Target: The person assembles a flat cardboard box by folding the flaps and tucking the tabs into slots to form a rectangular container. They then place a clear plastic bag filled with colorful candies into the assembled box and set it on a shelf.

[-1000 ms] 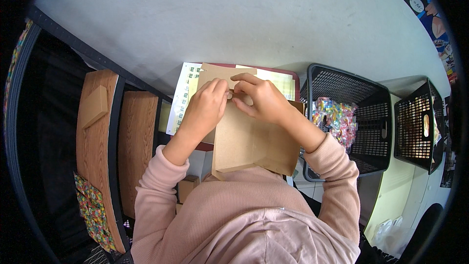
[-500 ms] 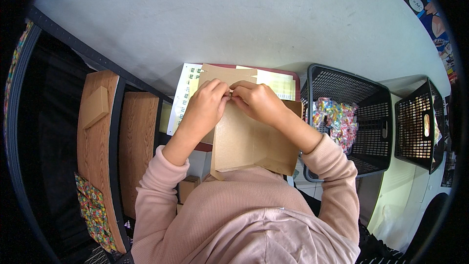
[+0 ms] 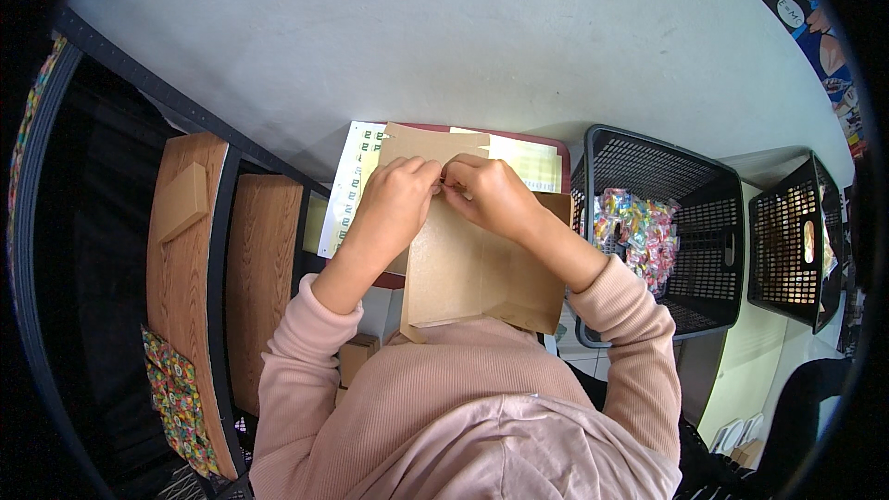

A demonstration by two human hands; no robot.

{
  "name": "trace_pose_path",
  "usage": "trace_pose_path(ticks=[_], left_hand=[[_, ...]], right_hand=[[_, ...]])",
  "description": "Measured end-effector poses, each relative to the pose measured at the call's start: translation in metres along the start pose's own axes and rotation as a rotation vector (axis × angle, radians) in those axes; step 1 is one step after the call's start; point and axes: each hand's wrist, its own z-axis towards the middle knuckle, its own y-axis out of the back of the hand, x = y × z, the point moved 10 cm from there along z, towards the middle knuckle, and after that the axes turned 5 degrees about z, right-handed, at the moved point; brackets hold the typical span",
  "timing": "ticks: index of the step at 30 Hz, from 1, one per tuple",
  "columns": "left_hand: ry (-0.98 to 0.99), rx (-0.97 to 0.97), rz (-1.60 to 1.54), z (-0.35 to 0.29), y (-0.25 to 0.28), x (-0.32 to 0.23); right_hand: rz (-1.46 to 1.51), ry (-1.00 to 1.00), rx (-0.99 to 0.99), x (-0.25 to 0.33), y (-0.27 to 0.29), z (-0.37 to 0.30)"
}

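A brown cardboard box [image 3: 454, 264], its inside facing up, sits right in front of my body with its far flap [image 3: 435, 139] raised. Above the box's far part, my left hand [image 3: 396, 204] and my right hand [image 3: 491, 194] meet with fingertips pinched close together. Something tiny and dark seems to be between the fingertips; it is too small to name. The fingers and wrists cover part of the box's far side.
Yellow and white printed sheets [image 3: 347, 199] lie under the box. To the right, a black mesh basket [image 3: 699, 250] holds wrapped candies [image 3: 639, 236], with a smaller black basket [image 3: 782, 250] beyond. At left, wooden shelves [image 3: 185, 268] carry a small cardboard box [image 3: 183, 204] and colourful packets [image 3: 171, 398].
Both hands stay over the box with only slight finger movement. At the lower right, a dark shape has shifted and some white items now show there.
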Motion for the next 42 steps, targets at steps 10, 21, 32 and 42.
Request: trace_pose_path(ticks=[10, 21, 32, 42], left_hand=[[0.002, -0.257, -0.097, -0.008, 0.023, -0.014], [0.429, -0.596, -1.49, -0.044, -0.036, 0.009], [-0.053, -0.844, -1.211, -0.006, 0.049, -0.01], [-0.125, -0.84, -0.911, -0.015, 0.069, -0.026]], right_hand=[[-0.061, 0.007, -0.024, 0.003, 0.008, 0.001], [-0.322, 0.318, -0.45, 0.068, 0.062, -0.016], [-0.059, 0.334, -0.785, 0.097, 0.11, -0.016], [0.059, 0.43, -0.665, 0.102, 0.118, -0.014]])
